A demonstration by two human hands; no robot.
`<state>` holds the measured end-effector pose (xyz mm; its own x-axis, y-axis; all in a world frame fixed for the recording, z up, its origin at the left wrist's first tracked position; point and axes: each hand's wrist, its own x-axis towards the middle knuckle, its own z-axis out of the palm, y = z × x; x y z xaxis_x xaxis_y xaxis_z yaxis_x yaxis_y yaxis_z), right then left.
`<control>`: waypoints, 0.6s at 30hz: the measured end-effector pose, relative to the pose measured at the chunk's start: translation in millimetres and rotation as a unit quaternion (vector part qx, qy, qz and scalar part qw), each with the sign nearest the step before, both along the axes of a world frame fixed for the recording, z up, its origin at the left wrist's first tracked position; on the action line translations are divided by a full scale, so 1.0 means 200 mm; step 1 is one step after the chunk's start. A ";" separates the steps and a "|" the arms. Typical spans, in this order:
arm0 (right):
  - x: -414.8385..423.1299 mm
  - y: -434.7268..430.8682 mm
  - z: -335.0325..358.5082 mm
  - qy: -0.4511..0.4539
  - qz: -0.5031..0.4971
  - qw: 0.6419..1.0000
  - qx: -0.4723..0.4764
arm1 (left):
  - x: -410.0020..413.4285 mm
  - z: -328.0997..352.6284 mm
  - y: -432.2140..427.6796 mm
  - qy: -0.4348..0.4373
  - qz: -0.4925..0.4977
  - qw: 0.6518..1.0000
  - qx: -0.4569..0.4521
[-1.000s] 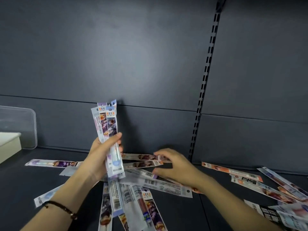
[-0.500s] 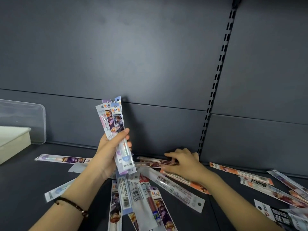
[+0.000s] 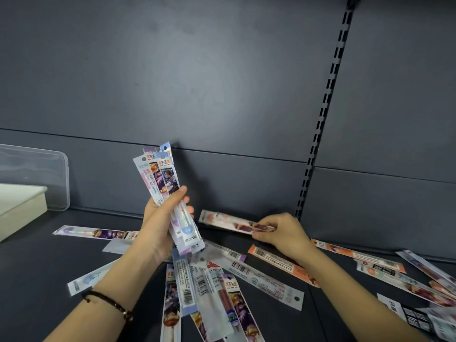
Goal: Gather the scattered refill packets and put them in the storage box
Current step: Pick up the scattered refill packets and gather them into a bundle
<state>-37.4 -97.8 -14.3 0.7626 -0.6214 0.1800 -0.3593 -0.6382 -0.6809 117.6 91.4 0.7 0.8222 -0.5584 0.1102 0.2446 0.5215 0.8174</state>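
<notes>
At the bottom centre of the frame, a fan of refill packets (image 3: 209, 287) lies overlapping on the dark shelf (image 3: 49, 267). Several are cut off by the lower edge. More packets (image 3: 394, 275) crowd the lower right, blurred and running out of frame.

Just above the fan, the left hand (image 3: 160, 228), with a beaded bracelet (image 3: 111, 302) on its wrist, grips an upright bundle (image 3: 162, 183) of gathered packets, thumb across the front and fingers curled behind. Right of centre, the right hand (image 3: 283, 233) pinches one end of a single packet (image 3: 229, 222) close to the back wall (image 3: 246, 95). Whether its far end has left the shelf is hard to tell.

The step in hand looks like adding this packet to the bundle. It would go best laid lengthwise against the front of the stack, ends roughly level, with the left thumb easing only briefly. The glossy sleeves would probably slip and fan out otherwise.

At the left edge stands a clear plastic container that I take for the storage box (image 3: 49, 174), well apart from both hands. It is cut off by the frame, and a cream block (image 3: 22, 203) hides its lower part. Whether it is open, and how many packets the bundle holds, cannot be made out.
</notes>
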 end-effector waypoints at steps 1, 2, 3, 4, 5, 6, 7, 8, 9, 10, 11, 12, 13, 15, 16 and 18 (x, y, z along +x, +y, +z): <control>-0.01 0.00 0.02 -0.043 -0.010 0.998 0.044 | 0.00 0.00 -0.01 0.007 0.010 1.000 -0.001; -0.02 0.01 0.05 -0.089 -0.020 0.991 0.097 | -0.01 0.00 -0.01 0.014 0.017 1.000 -0.001; -0.03 0.02 0.07 -0.131 -0.029 0.979 0.150 | -0.03 -0.01 -0.02 0.019 0.020 1.000 0.005; -0.04 0.03 0.09 -0.165 -0.035 0.966 0.198 | -0.05 -0.01 -0.03 0.020 0.019 0.999 0.018; -0.05 0.06 0.12 -0.186 -0.038 0.953 0.235 | -0.07 -0.02 -0.04 0.016 0.010 0.999 0.036; -0.06 0.08 0.14 -0.195 -0.033 0.945 0.262 | -0.09 -0.03 -0.05 0.008 -0.006 0.999 0.053; -0.07 0.11 0.15 -0.199 -0.021 0.939 0.281 | -0.12 -0.04 -0.06 0.001 -0.028 0.997 0.066; -0.08 0.14 0.16 -0.201 -0.009 0.934 0.295 | -0.15 -0.04 -0.07 -0.007 -0.051 0.996 0.074; -0.09 0.18 0.16 -0.202 0.001 0.930 0.307 | -0.18 -0.04 -0.08 -0.017 -0.071 0.994 0.083; -0.10 0.21 0.16 -0.201 0.006 0.927 0.315 | -0.21 -0.05 -0.08 -0.032 -0.086 0.991 0.094; -0.10 0.24 0.16 -0.199 0.012 0.925 0.323 | -0.23 -0.05 -0.09 -0.049 -0.097 0.989 0.100; -0.10 0.27 0.15 -0.196 0.021 0.923 0.332 | -0.26 -0.05 -0.09 -0.065 -0.109 0.987 0.098; -0.10 0.30 0.14 -0.191 0.033 0.920 0.342 | -0.28 -0.05 -0.10 -0.076 -0.121 0.986 0.091; -0.09 0.35 0.13 -0.184 0.054 0.918 0.348 | -0.30 -0.06 -0.10 -0.085 -0.136 0.984 0.080; -0.08 0.37 0.13 -0.183 0.061 0.919 0.343 | -0.31 -0.06 -0.10 -0.086 -0.133 0.984 0.079; -0.08 0.38 0.13 -0.184 0.070 0.922 0.333 | -0.30 -0.05 -0.10 -0.084 -0.113 0.987 0.082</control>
<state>-54.3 -22.7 12.2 0.8072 -0.5876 0.0562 0.0279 -0.0572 -0.9980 58.1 71.7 -9.8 0.6530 -0.7467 0.1269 0.1938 0.3267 0.9251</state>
